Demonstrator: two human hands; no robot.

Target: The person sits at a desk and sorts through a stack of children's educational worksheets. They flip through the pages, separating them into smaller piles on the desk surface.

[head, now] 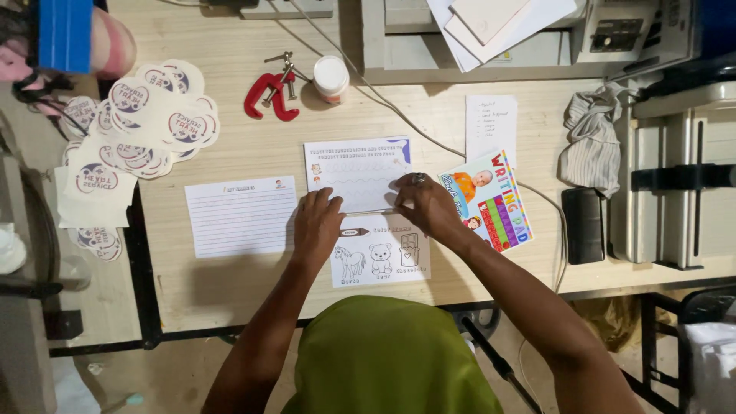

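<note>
Tracing worksheet point(358, 173), at centre of the surface point(230, 291), overlapping the colouring sheet point(379, 257) below it: left hand point(317, 222) and right hand point(427, 204) press flat on its lower edge; aligning well likely requires even pressure, lined sheet point(240, 215) left.

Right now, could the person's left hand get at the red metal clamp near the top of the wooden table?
Probably yes: the left hand rests on the white worksheets, and only bare table lies between it and the red metal clamp.
</note>
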